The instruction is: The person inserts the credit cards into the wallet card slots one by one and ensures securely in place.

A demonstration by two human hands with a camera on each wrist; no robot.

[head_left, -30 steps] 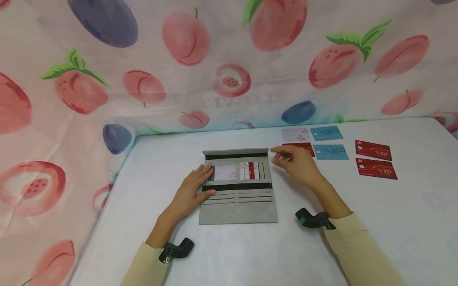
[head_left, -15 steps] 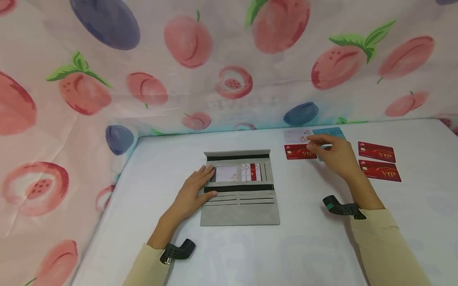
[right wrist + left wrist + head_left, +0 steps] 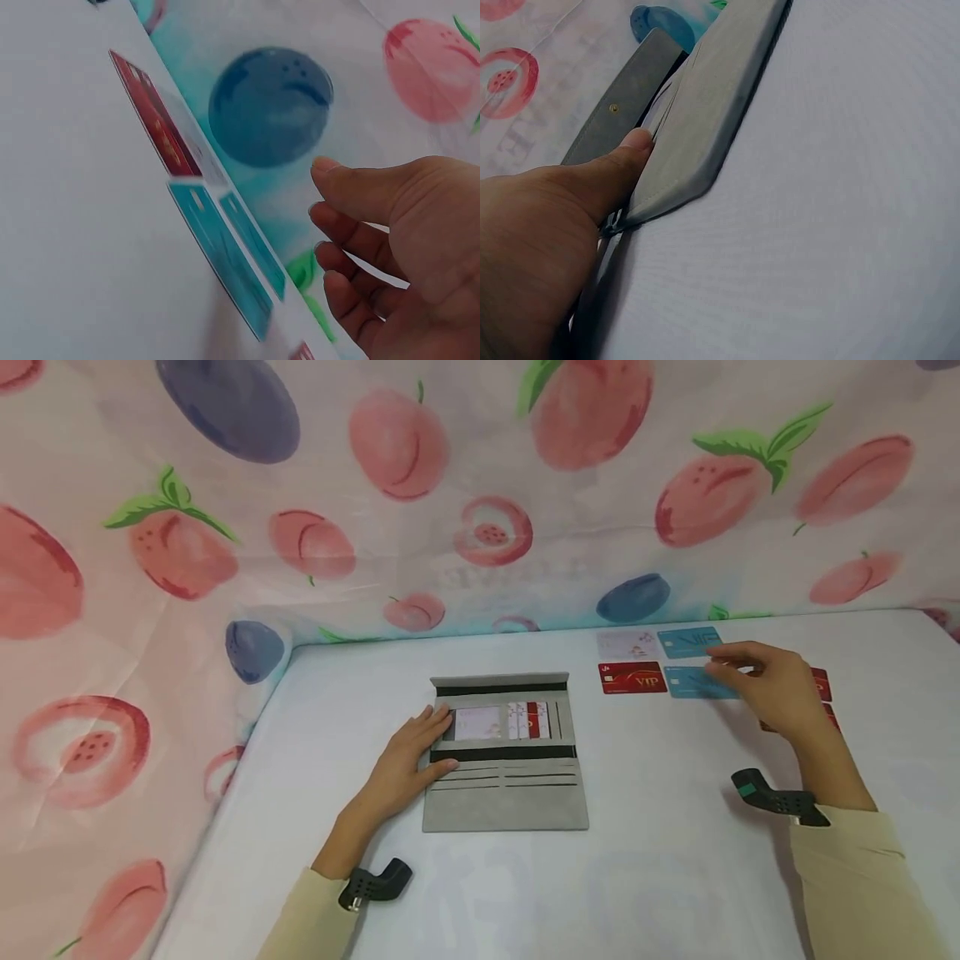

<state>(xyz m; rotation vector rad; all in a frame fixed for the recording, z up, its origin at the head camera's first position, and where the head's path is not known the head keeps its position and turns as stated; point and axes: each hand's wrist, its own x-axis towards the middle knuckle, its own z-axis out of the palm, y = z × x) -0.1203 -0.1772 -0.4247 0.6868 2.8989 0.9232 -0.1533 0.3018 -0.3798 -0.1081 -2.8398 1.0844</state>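
Note:
A grey wallet (image 3: 506, 810) lies unfolded on the white table. My left hand (image 3: 401, 760) rests on its left edge with fingers and thumb spread; the left wrist view shows the thumb (image 3: 622, 161) against the wallet. A pale card (image 3: 477, 723) fills its left window, beside pale cards and a red one (image 3: 533, 720) tucked into slots. My right hand (image 3: 776, 685) hovers over the right end of two blue VIP cards (image 3: 684, 643), fingers loosely bent with nothing between them. Left of the blue cards lie a red VIP card (image 3: 632, 678) and a pale patterned card (image 3: 622, 645).
Two more red cards (image 3: 821, 683) lie at the right, partly hidden behind my right hand. A fruit-printed cloth (image 3: 480, 460) hangs behind the table and along its left side. Each wrist carries a black camera mount (image 3: 780, 797).
My right hand has moved right, from the wallet's upper right corner, past the pale and red cards, to the blue ones. My left hand stays on the wallet.

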